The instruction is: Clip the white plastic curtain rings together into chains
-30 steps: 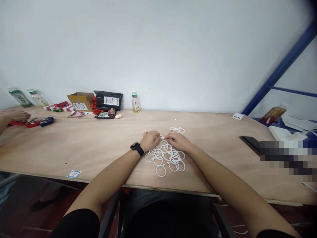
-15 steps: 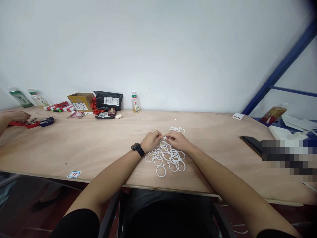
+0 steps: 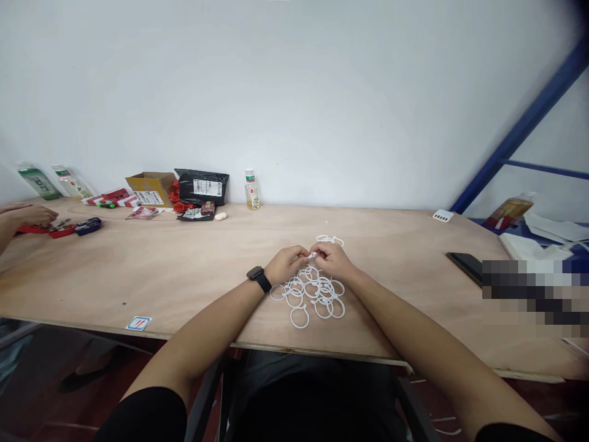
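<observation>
My left hand (image 3: 286, 264) and my right hand (image 3: 335, 260) meet above the table, fingertips pinched on a small white plastic ring (image 3: 312, 255). Most of that ring is hidden by my fingers; only its clasp-like part shows. Just below my hands lies a loose pile of white plastic rings (image 3: 323, 302), overlapping one another, each with a small knob or clasp. One separate ring (image 3: 299, 326) rests nearest the table's front edge. Beyond my right hand are a few more white rings (image 3: 339, 240), partly covered by it.
Along the wall stand a bottle (image 3: 253, 191), a black parcel bag (image 3: 202, 186) and an open cardboard box (image 3: 151, 188). At far left another person's hand (image 3: 34, 215) is near red and blue cases (image 3: 87, 226). A phone-like black slab (image 3: 464, 267) lies at right.
Both hands have shifted slightly, the left one to the right. The held ring's clasp part has turned and sits a little farther right. The pile looks nearly the same.
</observation>
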{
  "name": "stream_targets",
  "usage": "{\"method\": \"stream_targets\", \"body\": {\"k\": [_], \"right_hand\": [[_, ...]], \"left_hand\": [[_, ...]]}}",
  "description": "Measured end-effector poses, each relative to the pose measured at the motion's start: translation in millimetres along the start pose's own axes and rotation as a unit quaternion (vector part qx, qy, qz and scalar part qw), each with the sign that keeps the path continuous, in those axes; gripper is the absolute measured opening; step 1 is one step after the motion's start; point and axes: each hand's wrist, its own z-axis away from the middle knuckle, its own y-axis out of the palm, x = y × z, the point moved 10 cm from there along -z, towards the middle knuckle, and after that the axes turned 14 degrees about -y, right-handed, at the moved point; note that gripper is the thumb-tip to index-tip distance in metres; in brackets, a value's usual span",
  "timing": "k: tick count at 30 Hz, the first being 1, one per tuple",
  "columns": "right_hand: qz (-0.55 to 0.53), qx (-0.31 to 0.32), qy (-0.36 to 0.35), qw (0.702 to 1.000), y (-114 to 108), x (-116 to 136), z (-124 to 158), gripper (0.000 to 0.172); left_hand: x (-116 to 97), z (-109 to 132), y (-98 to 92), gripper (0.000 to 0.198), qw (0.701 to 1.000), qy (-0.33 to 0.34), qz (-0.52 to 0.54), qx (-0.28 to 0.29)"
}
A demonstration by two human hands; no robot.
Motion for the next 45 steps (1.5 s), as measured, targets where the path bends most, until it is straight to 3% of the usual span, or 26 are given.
{"method": "stream_targets", "body": {"k": [5, 9, 13, 19, 23, 27, 31, 33, 35, 38, 41, 45], "right_hand": [[0.056, -0.048, 0.048, 0.996, -21.1, -22.2, 6.6, 0.021], [0.157, -0.006, 0.089, 0.984, -28.4, -48.7, 13.0, 0.027], [0.192, 0.018, 0.093, 0.977, -28.0, -58.6, 15.3, 0.031], [0.120, 0.015, -0.001, 0.993, -12.4, -19.6, 4.7, 0.025], [0.090, 0.044, -0.067, 0.993, 2.0, 13.6, -1.0, 0.027], [0.092, 0.086, -0.132, 0.983, 12.6, 44.0, -4.2, 0.029], [0.092, 0.105, -0.157, 0.978, 16.5, 57.2, -5.0, 0.026], [0.083, 0.102, -0.151, 0.980, 15.9, 54.8, -4.5, 0.026], [0.071, 0.088, -0.134, 0.984, 13.7, 47.1, -3.6, 0.025], [0.059, 0.051, -0.078, 0.994, 7.5, 27.6, -2.1, 0.023], [0.035, 0.015, -0.021, 0.999, 2.2, 11.4, 0.3, 0.022], [-0.008, 0.009, -0.005, 1.000, 2.8, 8.7, 1.3, 0.023]], "left_hand": [[18.2, -5.1, -32.4, 0.023, 0.988, -0.039, -0.108, -0.102], [51.6, -6.5, -38.8, 0.021, 0.961, -0.143, -0.230, -0.051], [67.4, -1.8, -37.1, 0.019, 0.942, -0.205, -0.264, -0.008], [68.9, -3.3, -31.8, 0.011, 0.945, -0.209, -0.252, -0.003], [71.4, -6.5, -33.7, 0.019, 0.961, -0.228, -0.153, -0.037], [63.5, -7.6, -27.3, 0.020, 0.973, -0.217, -0.042, -0.060], [58.5, -7.1, -10.3, 0.023, 0.977, -0.213, 0.001, -0.023], [57.7, -6.8, -4.8, 0.026, 0.977, -0.211, 0.016, -0.004], [51.4, -6.8, -9.1, 0.029, 0.982, -0.185, 0.028, -0.019], [28.4, -3.6, -24.2, 0.031, 0.992, -0.101, 0.019, -0.072], [3.2, 1.8, -27.3, 0.027, 0.997, -0.019, -0.018, -0.075], [-6.0, 3.5, -26.6, 0.025, 0.995, 0.004, -0.063, -0.078]]}}
